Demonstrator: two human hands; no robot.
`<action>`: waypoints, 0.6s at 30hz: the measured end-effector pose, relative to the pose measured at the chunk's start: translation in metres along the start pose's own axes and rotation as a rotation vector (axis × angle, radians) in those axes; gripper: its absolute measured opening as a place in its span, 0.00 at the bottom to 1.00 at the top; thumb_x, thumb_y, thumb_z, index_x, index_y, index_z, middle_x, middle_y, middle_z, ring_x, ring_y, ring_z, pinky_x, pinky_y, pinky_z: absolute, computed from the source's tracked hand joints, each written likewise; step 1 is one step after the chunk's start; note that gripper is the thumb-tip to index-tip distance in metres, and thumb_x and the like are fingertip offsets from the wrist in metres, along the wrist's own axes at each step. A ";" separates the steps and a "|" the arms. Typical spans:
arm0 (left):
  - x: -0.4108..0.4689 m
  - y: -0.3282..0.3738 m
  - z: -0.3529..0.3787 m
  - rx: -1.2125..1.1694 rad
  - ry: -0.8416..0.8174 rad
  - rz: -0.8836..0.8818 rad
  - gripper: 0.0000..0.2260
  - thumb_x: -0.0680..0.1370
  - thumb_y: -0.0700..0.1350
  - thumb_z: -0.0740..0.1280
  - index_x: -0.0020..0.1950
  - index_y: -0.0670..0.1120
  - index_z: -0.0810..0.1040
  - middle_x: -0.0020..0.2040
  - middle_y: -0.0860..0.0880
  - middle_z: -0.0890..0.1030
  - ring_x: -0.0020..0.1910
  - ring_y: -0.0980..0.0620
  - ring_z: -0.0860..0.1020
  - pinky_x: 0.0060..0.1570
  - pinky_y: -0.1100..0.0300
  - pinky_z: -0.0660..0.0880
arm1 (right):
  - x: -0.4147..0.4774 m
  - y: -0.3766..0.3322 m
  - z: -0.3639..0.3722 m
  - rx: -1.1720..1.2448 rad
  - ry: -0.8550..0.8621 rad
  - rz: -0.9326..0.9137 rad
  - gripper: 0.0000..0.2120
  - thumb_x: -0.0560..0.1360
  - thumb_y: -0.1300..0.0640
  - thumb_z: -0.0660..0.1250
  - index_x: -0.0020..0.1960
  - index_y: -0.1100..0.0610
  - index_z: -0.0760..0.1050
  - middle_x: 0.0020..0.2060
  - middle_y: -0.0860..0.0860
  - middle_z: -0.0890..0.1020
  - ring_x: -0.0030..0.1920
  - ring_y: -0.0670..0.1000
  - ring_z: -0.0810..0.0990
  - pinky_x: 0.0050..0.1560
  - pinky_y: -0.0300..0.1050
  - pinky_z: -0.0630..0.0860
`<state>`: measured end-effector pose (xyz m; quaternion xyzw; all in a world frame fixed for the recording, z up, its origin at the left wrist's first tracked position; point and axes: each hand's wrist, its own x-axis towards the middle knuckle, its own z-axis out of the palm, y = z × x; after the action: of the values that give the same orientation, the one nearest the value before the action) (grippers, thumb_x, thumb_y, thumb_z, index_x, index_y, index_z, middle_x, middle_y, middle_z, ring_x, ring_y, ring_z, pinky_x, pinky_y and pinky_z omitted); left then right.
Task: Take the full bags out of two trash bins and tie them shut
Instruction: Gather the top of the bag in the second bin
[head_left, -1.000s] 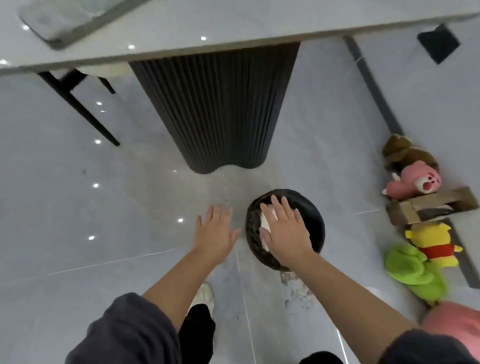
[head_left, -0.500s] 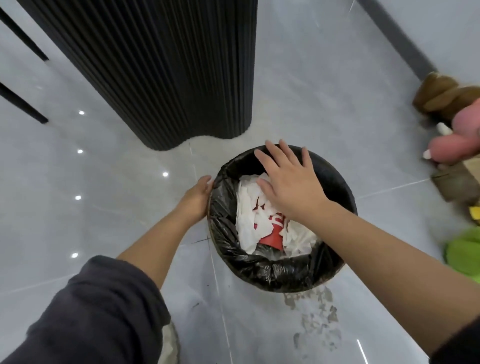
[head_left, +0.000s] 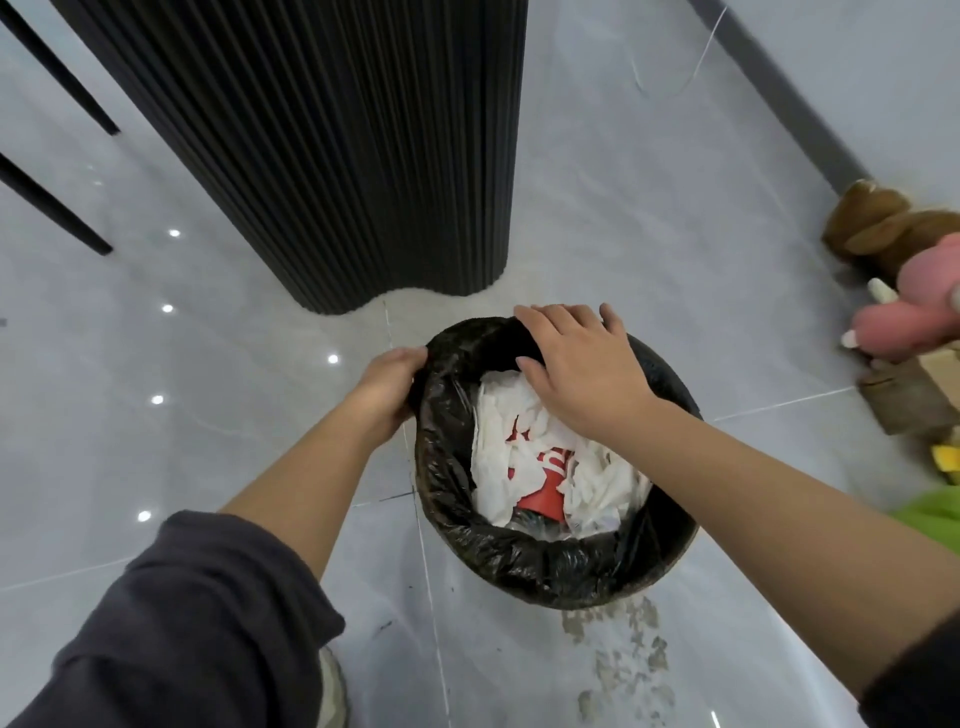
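Observation:
A round trash bin (head_left: 670, 564) stands on the grey tiled floor, lined with a black plastic bag (head_left: 519, 564) folded over its rim. Inside lie crumpled white paper (head_left: 498, 452) and a red cup (head_left: 543, 496). My left hand (head_left: 387, 387) grips the bag's edge on the bin's left rim, fingers curled over it. My right hand (head_left: 582, 369) lies on the far rim, its fingers bent over the bag's edge there and the thumb inside the bin.
A black fluted table pedestal (head_left: 332, 150) rises just behind the bin. Black chair legs (head_left: 52, 208) stand at the far left. Plush toys, brown (head_left: 878, 223), pink (head_left: 914, 306) and green (head_left: 935, 514), lie by the wall on the right. A scuffed floor patch (head_left: 623, 660) sits in front of the bin.
The view dropped closer to the bin. My left hand moved from the floor side onto the left rim and took hold of the bag. My right hand slid to the far rim.

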<state>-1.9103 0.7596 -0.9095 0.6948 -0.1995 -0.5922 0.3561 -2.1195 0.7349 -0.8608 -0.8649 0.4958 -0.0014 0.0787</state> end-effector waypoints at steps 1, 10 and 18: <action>-0.003 0.006 -0.002 -0.037 0.004 0.030 0.11 0.80 0.47 0.61 0.57 0.42 0.77 0.54 0.43 0.81 0.53 0.46 0.80 0.52 0.53 0.77 | 0.002 -0.001 -0.003 -0.001 -0.005 0.005 0.23 0.80 0.47 0.54 0.73 0.52 0.60 0.67 0.50 0.72 0.67 0.57 0.68 0.71 0.62 0.55; -0.041 0.048 -0.005 0.053 -0.172 0.499 0.06 0.78 0.41 0.65 0.42 0.49 0.75 0.31 0.56 0.76 0.32 0.60 0.75 0.33 0.68 0.71 | 0.044 -0.005 -0.017 0.174 -0.077 0.009 0.28 0.76 0.46 0.61 0.74 0.48 0.59 0.69 0.51 0.69 0.69 0.56 0.66 0.72 0.61 0.56; -0.077 0.051 -0.013 0.485 -0.249 0.489 0.13 0.73 0.39 0.71 0.50 0.53 0.71 0.42 0.47 0.82 0.40 0.47 0.82 0.44 0.53 0.79 | 0.042 0.001 -0.026 0.331 0.037 0.048 0.09 0.71 0.62 0.61 0.48 0.54 0.76 0.40 0.50 0.79 0.44 0.56 0.77 0.45 0.45 0.69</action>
<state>-1.9069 0.7827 -0.8187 0.6134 -0.5361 -0.5051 0.2848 -2.1016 0.6949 -0.8388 -0.8280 0.5105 -0.0968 0.2109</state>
